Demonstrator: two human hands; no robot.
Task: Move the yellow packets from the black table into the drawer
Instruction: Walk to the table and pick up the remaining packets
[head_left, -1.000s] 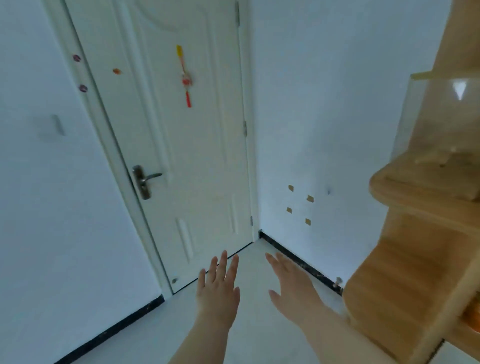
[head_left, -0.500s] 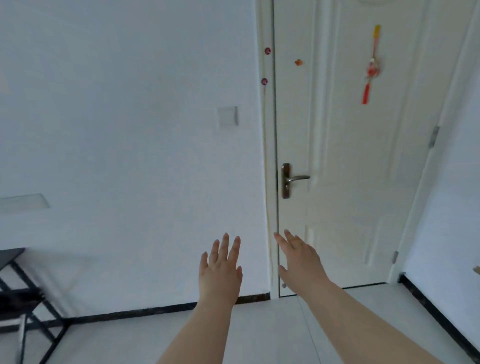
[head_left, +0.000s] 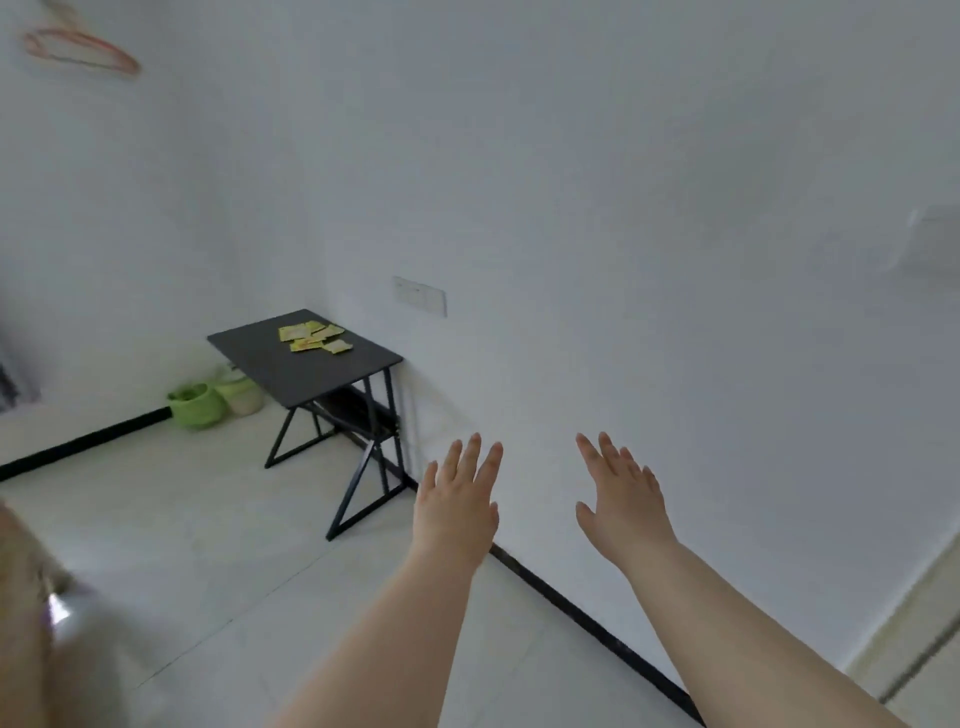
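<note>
My left hand (head_left: 457, 514) and right hand (head_left: 621, 512) hold nothing, fingers straight — well apart from the one black table (head_left: 291, 374), where about five yellow packets (head_left: 314, 336) lie together.

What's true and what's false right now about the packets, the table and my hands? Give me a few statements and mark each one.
1. The yellow packets lie on the black table. True.
2. The left hand holds a packet. False: it is empty, fingers straight.
3. The right hand is open and holds nothing. True.
4. The table stands mid-room. False: it stands against the wall, in a corner.
5. A green pot sits on the floor beside the table. True.
</note>
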